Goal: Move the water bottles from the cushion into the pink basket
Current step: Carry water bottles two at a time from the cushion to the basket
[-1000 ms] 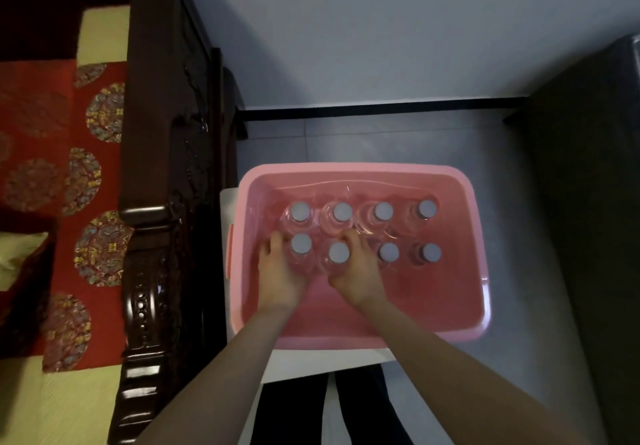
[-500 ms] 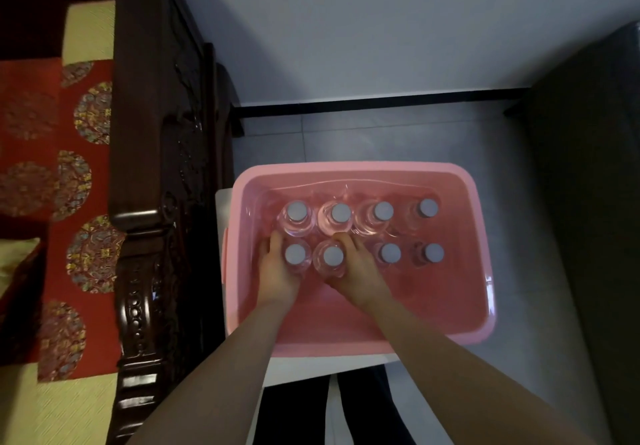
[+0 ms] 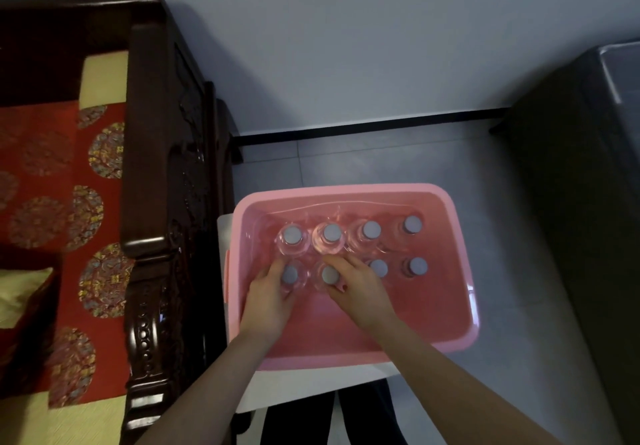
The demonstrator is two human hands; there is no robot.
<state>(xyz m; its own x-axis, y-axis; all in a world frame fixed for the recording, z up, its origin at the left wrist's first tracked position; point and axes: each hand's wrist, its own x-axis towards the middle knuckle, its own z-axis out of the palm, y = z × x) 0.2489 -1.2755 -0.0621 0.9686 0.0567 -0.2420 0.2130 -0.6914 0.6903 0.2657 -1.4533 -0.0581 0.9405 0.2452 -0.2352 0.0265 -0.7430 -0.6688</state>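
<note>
— Where are the bottles now?

— Eight water bottles stand in the pink basket (image 3: 460, 306), two rows of four toward its twelve o'clock wall. The left hand (image 3: 268, 301) is wrapped around the front-left bottle (image 3: 290, 275), the right hand (image 3: 360, 292) around the front bottle beside it (image 3: 329, 275). The fingers (image 3: 337, 261) of each hand are curled closed about the clear body just below the grey cap.

— So they're being set down?

— That's my guess: both look seated on the basket floor, or nearly so. To do it well, I'd keep each bottle plumb, press it snug against the back-row bottle (image 3: 331, 232) at its twelve o'clock and against its neighbour, and only then let the fingers open, sliding out toward six o'clock so nothing gets knocked.

— Which way do they point?

— Every one upright, long axis vertical, cap facing up at the camera. None appears to lean.

— And the cushion?

— The red patterned cushion (image 3: 100, 223) on the dark wooden sofa (image 3: 162, 202) lies at nine o'clock of the basket. I see no bottles on the part in view, though much of it lies out of view. The basket rests on a white stool (image 3: 294, 389).
</note>
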